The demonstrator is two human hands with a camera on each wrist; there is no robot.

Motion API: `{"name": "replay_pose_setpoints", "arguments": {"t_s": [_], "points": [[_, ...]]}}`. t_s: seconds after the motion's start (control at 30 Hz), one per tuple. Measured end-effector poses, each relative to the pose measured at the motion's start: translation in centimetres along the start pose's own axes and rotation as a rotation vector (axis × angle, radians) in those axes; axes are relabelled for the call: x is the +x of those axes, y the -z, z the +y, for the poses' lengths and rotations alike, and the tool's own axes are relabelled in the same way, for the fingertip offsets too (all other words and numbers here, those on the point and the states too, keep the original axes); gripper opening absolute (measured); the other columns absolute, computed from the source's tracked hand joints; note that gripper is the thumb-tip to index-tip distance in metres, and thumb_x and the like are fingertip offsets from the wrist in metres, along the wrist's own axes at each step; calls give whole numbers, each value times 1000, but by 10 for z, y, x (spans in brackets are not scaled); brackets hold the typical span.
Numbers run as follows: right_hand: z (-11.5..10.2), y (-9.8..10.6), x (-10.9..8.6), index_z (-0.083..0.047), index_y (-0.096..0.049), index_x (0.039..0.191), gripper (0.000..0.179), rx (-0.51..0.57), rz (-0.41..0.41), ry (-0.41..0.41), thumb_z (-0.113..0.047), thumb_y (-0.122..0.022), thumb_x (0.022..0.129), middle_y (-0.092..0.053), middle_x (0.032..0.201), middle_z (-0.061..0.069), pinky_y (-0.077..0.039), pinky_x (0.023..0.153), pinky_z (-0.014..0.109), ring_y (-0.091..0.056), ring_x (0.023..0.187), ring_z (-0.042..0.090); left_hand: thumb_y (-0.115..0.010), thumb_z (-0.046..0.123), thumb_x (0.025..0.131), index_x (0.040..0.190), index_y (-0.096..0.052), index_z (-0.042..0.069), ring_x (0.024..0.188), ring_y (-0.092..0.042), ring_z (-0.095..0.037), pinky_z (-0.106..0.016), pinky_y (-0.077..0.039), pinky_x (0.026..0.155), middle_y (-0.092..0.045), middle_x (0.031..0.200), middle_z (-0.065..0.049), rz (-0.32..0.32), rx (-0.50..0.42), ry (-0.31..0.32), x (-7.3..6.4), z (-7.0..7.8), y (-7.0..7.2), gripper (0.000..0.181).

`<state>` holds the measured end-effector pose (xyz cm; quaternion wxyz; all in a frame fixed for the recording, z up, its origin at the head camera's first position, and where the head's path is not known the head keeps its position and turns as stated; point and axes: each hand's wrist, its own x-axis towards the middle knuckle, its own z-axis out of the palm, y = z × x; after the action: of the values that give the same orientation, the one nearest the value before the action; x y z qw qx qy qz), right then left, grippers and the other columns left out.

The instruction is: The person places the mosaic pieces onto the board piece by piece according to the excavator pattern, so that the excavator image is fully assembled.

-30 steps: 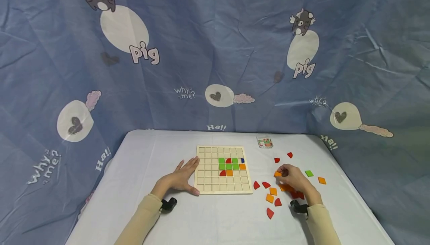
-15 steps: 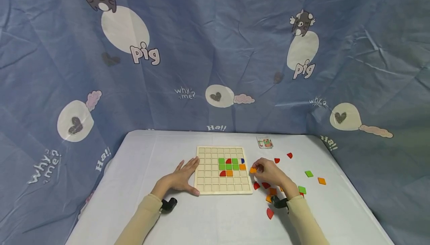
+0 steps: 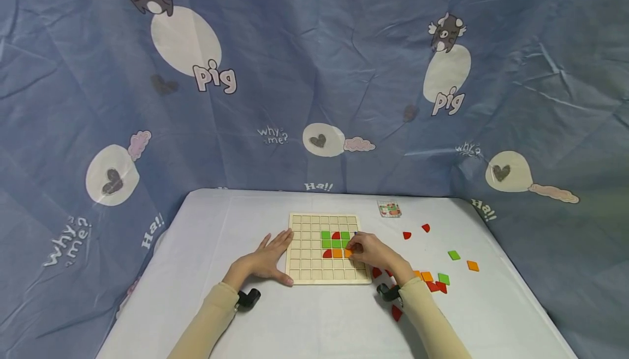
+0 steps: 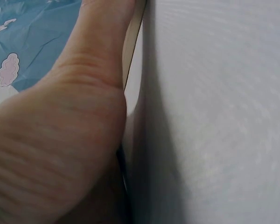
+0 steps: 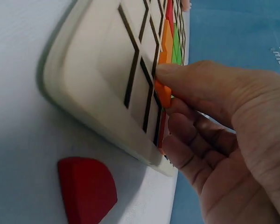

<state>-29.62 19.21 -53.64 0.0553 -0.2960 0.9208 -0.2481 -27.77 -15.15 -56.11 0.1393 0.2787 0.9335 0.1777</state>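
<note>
A light wooden grid board (image 3: 304, 266) lies on the white table. My left hand (image 3: 265, 260) rests against the board's left edge with its fingers spread; the left wrist view catches mostly its palm side. Over the right part of the grid, my right hand (image 3: 371, 251) pinches an orange square tile (image 5: 163, 93) between thumb and fingers, low in a cell. Beside that tile on the board sit another orange tile (image 3: 337, 253) and a red quarter-circle piece (image 3: 327, 253). Green squares (image 3: 326, 235) fill cells behind them. The hand partly hides the board's right-hand cells.
Loose pieces are scattered right of the board, among them a red quarter circle (image 3: 397, 312), an orange square (image 3: 473, 266) and a green square (image 3: 454, 255). A small picture card (image 3: 389, 209) lies at the back. Patterned blue cloth (image 3: 314, 102) hangs behind the table.
My right hand has carried the orange tile leftward from the loose pieces onto the board, beside the other orange tile. The left hand has stayed at the board's edge.
</note>
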Motion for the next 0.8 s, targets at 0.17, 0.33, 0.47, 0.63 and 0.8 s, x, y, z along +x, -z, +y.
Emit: {"name": "replay_pose_setpoints", "arguments": {"t_s": [0.17,0.33,0.47,0.63,0.8], "points": [[0,1,2,-13,-71,96,16,6,-13,3,-14,-77,82,-63,95,-3,-53,75,23,-56,84,8,-71,75,63,155,-4,7,152,2,-25,-54,5,121,2,164,-7,-1,6,0,0,0,0,133],[0,0,5,-14,-71,96,17,16,-27,-12,-16,-78,81,-63,94,-6,-53,76,22,-57,84,6,-71,74,64,155,-5,6,152,1,-26,-55,5,121,1,164,-9,5,3,-6,0,-1,0,132],[-1,-2,5,-14,-71,96,17,16,-23,-30,-16,-78,81,-64,93,-6,-53,74,22,-57,82,5,-70,75,64,155,-5,5,152,1,-27,-55,5,121,1,164,-10,5,7,-15,0,-2,0,132],[0,0,-2,-13,-72,98,16,62,24,-29,-16,-76,83,-63,92,-5,-52,71,21,-56,81,6,-70,76,63,155,-5,5,152,0,-26,-55,4,121,1,164,-10,7,15,-13,-1,-1,1,133],[9,11,-22,-15,-70,96,12,84,55,-73,-12,-72,85,-62,89,-8,-50,68,21,-55,81,8,-71,74,63,155,-5,5,151,0,-27,-54,5,121,1,164,-10,4,-7,-12,-2,1,1,133]]}}
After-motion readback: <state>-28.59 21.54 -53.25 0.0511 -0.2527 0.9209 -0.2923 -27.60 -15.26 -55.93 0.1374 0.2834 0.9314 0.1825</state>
